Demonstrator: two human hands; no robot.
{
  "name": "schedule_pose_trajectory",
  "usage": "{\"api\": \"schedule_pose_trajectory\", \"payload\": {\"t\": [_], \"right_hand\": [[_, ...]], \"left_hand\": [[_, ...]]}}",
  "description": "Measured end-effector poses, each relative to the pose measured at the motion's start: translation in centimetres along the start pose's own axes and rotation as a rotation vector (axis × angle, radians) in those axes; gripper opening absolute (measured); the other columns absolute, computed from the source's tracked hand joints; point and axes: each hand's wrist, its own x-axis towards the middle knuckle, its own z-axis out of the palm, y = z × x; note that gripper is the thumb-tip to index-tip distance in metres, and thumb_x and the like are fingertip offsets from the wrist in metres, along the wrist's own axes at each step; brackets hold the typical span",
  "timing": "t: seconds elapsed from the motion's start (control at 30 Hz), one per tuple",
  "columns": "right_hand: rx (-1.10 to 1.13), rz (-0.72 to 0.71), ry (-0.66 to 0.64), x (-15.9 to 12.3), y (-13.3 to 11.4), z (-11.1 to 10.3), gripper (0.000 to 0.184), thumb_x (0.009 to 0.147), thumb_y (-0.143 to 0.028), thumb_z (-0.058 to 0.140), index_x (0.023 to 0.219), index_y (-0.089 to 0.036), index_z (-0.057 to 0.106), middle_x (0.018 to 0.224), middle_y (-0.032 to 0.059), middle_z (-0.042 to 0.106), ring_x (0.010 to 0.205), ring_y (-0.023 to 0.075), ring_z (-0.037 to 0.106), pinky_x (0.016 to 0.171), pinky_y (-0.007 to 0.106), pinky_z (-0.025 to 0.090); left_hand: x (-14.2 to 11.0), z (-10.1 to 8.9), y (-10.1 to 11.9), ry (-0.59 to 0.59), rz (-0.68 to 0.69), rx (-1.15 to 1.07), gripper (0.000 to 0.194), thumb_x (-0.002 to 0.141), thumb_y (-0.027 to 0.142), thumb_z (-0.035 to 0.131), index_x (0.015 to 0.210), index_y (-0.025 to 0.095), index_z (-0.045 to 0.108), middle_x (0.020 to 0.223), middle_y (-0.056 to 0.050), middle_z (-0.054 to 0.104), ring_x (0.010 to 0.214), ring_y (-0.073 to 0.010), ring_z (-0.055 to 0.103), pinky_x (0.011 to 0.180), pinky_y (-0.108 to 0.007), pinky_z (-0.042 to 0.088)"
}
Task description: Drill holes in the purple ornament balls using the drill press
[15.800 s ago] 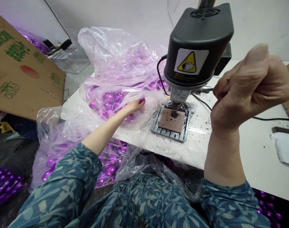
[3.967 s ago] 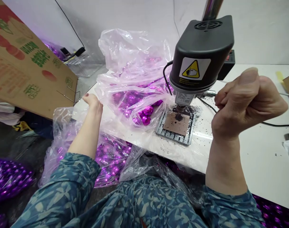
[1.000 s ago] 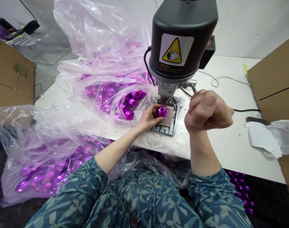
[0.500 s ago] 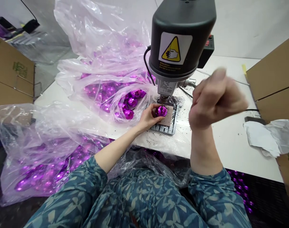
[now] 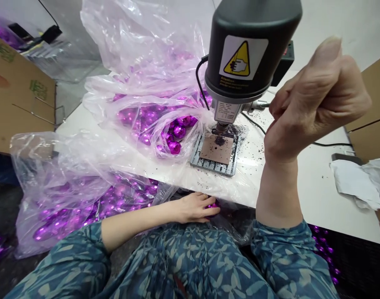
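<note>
My left hand (image 5: 193, 207) is down at the table's front edge, above my lap, with its fingers curled over a shiny purple faceted ball (image 5: 212, 206). Most of that ball is hidden by the fingers. Raised at the right, my right hand (image 5: 314, 104) is closed around the lever (image 5: 262, 105) of a black drill press (image 5: 252, 25); the hand covers the lever's outer end. Under the chuck (image 5: 222, 127), a brown square board (image 5: 215, 154) with a small dark hole and dark shavings lies on the slotted metal base (image 5: 194, 160).
Clear plastic bags (image 5: 112, 87) of purple balls (image 5: 179, 132) spread over the table's left and hang below its edge. Cardboard boxes (image 5: 24, 108) stand at both sides. Crumpled white paper (image 5: 352, 178) lies at the right. A black cable (image 5: 255, 122) runs behind the press.
My left hand has carried the purple ball from the brown board down to the table's front edge. My right hand appears higher and farther right. The whole view has shifted slightly.
</note>
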Motion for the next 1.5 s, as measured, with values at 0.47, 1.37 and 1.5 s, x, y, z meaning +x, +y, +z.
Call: {"api": "schedule_pose_trajectory", "payload": {"t": [0.47, 1.37, 1.5], "right_hand": [[0.094, 0.068, 0.063, -0.5, 0.1, 0.2, 0.062, 0.095, -0.056, 0.067, 0.056, -0.021, 0.034, 0.051, -0.0062, 0.036, 0.045, 0.0034, 0.036, 0.052, 0.031, 0.026], [-0.123, 0.017, -0.043, -1.4, 0.6, -0.6, 0.052, 0.108, -0.059, 0.047, 0.067, -0.027, 0.041, 0.055, -0.0040, 0.031, 0.048, 0.0125, 0.031, 0.054, 0.039, 0.032], [-0.138, -0.041, -0.029, -1.2, 0.4, -0.4, 0.054, 0.108, -0.059, 0.047, 0.065, -0.026, 0.036, 0.052, -0.0048, 0.029, 0.043, 0.0112, 0.031, 0.049, 0.037, 0.029]], "left_hand": [[3.1, -10.6, -16.4, 0.349, -1.072, 0.316, 0.035, 0.093, 0.007, 0.067, 0.126, 0.015, 0.066, 0.136, -0.025, 0.069, 0.137, -0.0462, 0.061, 0.114, -0.061, 0.050], [6.5, -7.8, -13.3, 0.701, -0.435, -0.368, 0.046, 0.083, 0.023, 0.089, 0.127, 0.021, 0.076, 0.114, -0.008, 0.075, 0.103, -0.0237, 0.074, 0.093, -0.037, 0.061], [7.3, -7.6, -12.7, 0.719, -0.478, -0.336, 0.043, 0.084, 0.025, 0.089, 0.125, 0.021, 0.075, 0.114, -0.007, 0.072, 0.105, -0.0234, 0.072, 0.094, -0.037, 0.062]]}}
